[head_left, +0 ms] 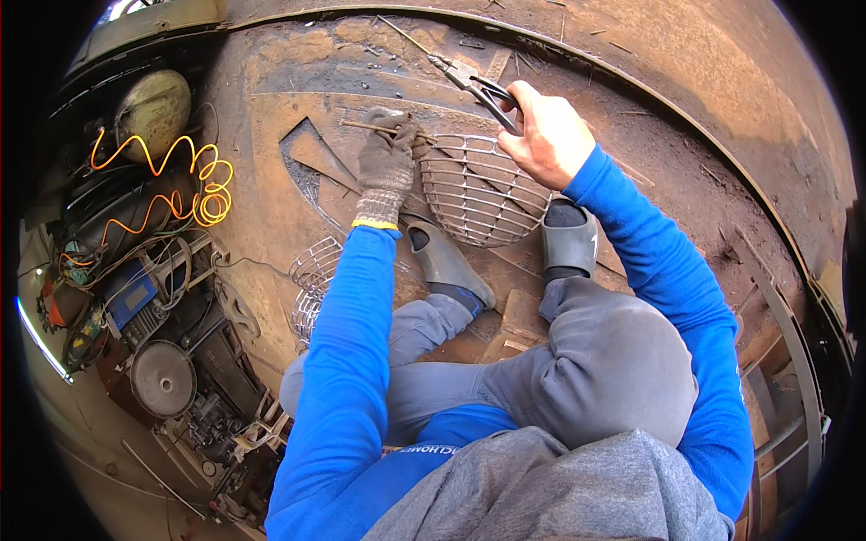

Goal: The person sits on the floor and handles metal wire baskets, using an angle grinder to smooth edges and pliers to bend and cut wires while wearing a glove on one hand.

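My left hand (388,158), in a grey work glove, grips the rim of a round wire basket (478,203) and pinches a thin metal rod (365,127) against it. My right hand (546,135) is bare and closed on the black handles of a pair of pliers (474,81), whose jaws point up and to the left, just above the basket's far rim. The basket rests on a rusty metal worktop (271,207) between my two grey slip-on shoes (446,261).
A second wire basket (316,279) lies at the left by my left arm. A coiled orange cable (203,180), a blue machine (131,293), a round grinder disc (164,379) and a pale rounded tank (153,108) crowd the left side. Curved rusty steel rims the right.
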The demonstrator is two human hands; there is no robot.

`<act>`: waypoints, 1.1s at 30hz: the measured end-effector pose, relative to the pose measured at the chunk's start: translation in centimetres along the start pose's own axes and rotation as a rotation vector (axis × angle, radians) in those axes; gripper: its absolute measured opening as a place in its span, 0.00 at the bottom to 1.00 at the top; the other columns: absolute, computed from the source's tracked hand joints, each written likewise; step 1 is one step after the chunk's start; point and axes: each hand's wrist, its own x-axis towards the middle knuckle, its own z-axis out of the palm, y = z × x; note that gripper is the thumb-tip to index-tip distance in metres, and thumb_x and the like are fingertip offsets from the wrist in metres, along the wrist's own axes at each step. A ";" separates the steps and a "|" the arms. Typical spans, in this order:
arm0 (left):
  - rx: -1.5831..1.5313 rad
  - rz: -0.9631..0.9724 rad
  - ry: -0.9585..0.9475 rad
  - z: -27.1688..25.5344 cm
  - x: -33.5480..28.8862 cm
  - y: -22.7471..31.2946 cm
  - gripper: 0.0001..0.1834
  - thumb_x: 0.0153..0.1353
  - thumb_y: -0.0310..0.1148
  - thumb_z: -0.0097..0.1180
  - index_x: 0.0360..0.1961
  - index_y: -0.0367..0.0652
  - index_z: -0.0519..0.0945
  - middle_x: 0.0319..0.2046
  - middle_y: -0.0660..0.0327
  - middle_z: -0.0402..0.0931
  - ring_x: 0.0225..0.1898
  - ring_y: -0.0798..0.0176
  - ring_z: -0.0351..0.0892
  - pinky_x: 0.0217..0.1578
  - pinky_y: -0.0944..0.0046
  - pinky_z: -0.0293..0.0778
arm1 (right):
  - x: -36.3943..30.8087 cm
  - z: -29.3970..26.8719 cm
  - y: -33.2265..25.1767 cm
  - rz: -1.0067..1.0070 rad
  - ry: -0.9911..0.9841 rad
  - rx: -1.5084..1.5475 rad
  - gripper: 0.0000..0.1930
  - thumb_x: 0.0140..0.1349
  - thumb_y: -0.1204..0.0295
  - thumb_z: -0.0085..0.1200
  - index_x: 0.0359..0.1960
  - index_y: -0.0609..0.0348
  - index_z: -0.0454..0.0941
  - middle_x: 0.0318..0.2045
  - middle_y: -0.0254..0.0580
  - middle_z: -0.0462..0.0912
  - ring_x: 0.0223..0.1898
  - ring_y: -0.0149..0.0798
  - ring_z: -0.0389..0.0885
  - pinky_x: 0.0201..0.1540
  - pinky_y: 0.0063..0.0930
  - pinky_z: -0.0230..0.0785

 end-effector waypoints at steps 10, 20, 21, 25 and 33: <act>-0.179 -0.070 -0.056 0.9 -0.8 1.0 0.10 0.70 0.28 0.49 0.48 0.39 0.79 0.39 0.60 0.79 0.39 0.65 0.81 0.35 0.69 0.81 | 0.0 -0.3 -0.2 0.016 -0.047 -0.010 0.20 0.55 0.67 0.60 0.43 0.68 0.70 0.27 0.62 0.81 0.31 0.62 0.81 0.37 0.48 0.75; 0.127 0.251 -0.134 1.5 0.1 -0.2 0.08 0.59 0.28 0.54 0.36 0.38 0.82 0.30 0.52 0.81 0.31 0.48 0.79 0.33 0.55 0.75 | 1.1 1.2 -3.7 -0.178 -0.105 0.025 0.19 0.56 0.66 0.61 0.44 0.62 0.67 0.32 0.59 0.82 0.36 0.60 0.82 0.39 0.49 0.75; 0.606 0.517 -0.075 1.6 -0.3 0.5 0.08 0.58 0.29 0.55 0.35 0.38 0.82 0.28 0.51 0.81 0.32 0.45 0.80 0.34 0.53 0.76 | 1.3 1.6 -3.6 -0.197 -0.129 0.040 0.20 0.56 0.66 0.61 0.43 0.63 0.67 0.31 0.59 0.82 0.36 0.60 0.82 0.39 0.49 0.75; 0.696 0.470 -0.105 3.0 -1.2 5.3 0.06 0.55 0.26 0.55 0.34 0.43 0.81 0.30 0.49 0.81 0.36 0.42 0.81 0.38 0.52 0.76 | 2.7 1.4 -2.8 -0.062 -0.223 -0.137 0.21 0.55 0.63 0.63 0.42 0.62 0.68 0.27 0.58 0.80 0.34 0.60 0.82 0.38 0.50 0.75; 0.479 0.287 -0.113 3.0 0.5 -0.8 0.12 0.57 0.24 0.53 0.42 0.45 0.83 0.34 0.52 0.83 0.38 0.50 0.84 0.38 0.57 0.78 | 2.6 -8.6 -13.8 -0.268 0.377 0.328 0.12 0.60 0.71 0.64 0.39 0.59 0.73 0.18 0.31 0.71 0.21 0.26 0.72 0.23 0.24 0.65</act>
